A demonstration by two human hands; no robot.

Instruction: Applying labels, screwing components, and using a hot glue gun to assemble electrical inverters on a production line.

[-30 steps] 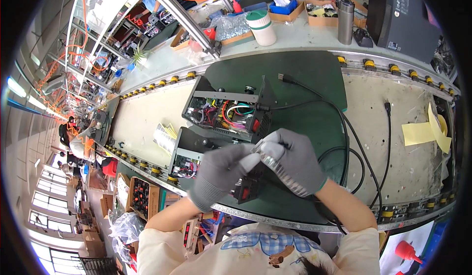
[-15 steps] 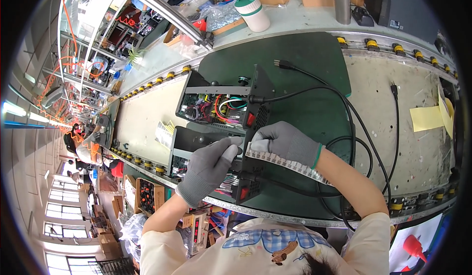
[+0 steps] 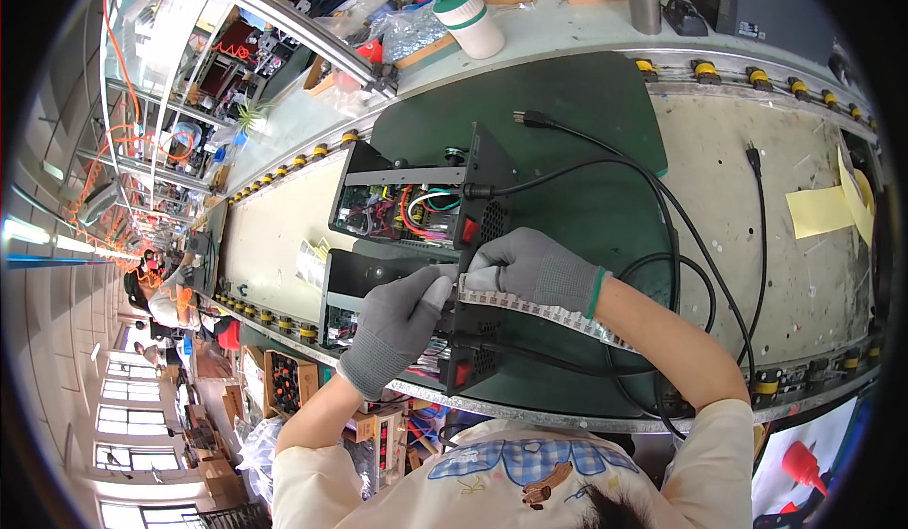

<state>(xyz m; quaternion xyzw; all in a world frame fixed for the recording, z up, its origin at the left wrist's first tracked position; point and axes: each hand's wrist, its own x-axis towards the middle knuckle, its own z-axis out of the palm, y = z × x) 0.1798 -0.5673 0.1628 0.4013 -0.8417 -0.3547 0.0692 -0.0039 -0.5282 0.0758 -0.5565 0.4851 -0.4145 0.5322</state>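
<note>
My right hand (image 3: 530, 269), in a grey glove with pale fingertips, is closed on a long strip of small printed labels (image 3: 544, 313). The strip trails right beneath that hand toward my forearm. My left hand (image 3: 397, 326), gloved alike, pinches close to the strip's left end; what lies between its fingertips is too small to make out. Both hands hover over the nearer black metal case (image 3: 478, 316), which has open wiring and a red switch (image 3: 462, 374). Behind it stands a similar case (image 3: 489, 189) with coloured wires and a black power cord (image 3: 549, 177) plugged in.
Both cases sit on a dark green board (image 3: 577, 85) on a roller line. Cord loops (image 3: 676, 245) lie right of the cases, and another plug (image 3: 754, 160) rests farther right. Yellow paper (image 3: 818, 212) lies at the far right. A white jar (image 3: 470, 26) stands on the back bench.
My right hand has moved slightly left with the label strip, bringing its end up to my left fingertips. The whole view has shifted a little.
</note>
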